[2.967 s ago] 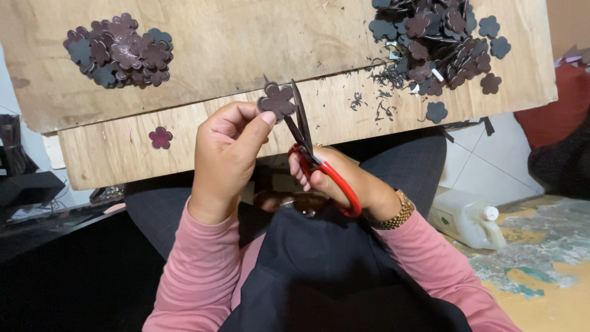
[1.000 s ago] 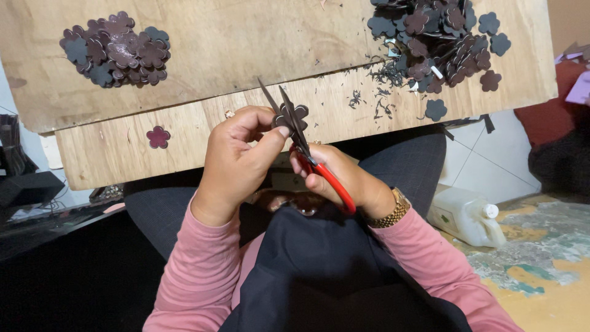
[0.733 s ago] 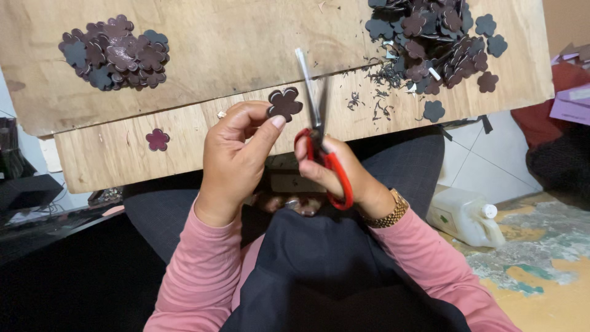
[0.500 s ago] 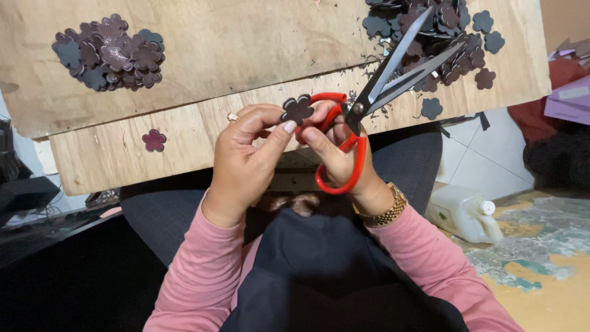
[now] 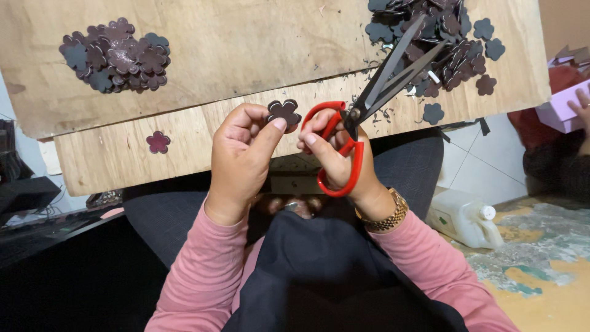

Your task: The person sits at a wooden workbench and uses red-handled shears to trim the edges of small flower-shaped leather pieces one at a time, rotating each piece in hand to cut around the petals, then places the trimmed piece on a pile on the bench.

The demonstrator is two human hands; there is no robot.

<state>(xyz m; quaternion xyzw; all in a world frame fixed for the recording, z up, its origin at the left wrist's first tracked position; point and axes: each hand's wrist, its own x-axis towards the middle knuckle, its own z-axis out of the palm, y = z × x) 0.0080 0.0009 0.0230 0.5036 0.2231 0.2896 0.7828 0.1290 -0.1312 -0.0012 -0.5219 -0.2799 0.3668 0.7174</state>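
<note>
A person in pink sleeves sits at a plywood board laid across the lap, a small dark flower-shaped cutout pinched between the thumb and fingers of the left hand and held just above the board's near edge. The right hand is closed through the red loops of a pair of scissors, whose dark blades stand slightly parted and point up and away over the board, clear of the cutout; the right fingertips rest close beside the piece, seemingly steadying or checking it.

By the look of it, this is the trimming step on a single flower, with the blades lifted off between cuts. Any further cut would call for swinging the blades back down to the petal edge while the left hand turns the piece.

At the board's far left lies a heap of finished-looking flowers; at far right a looser pile of flowers and offcuts sits right under the scissor tips. One reddish flower lies alone near the left edge. A white plastic jug stands on the floor to the right, and another person's hand shows at the frame's edge.
</note>
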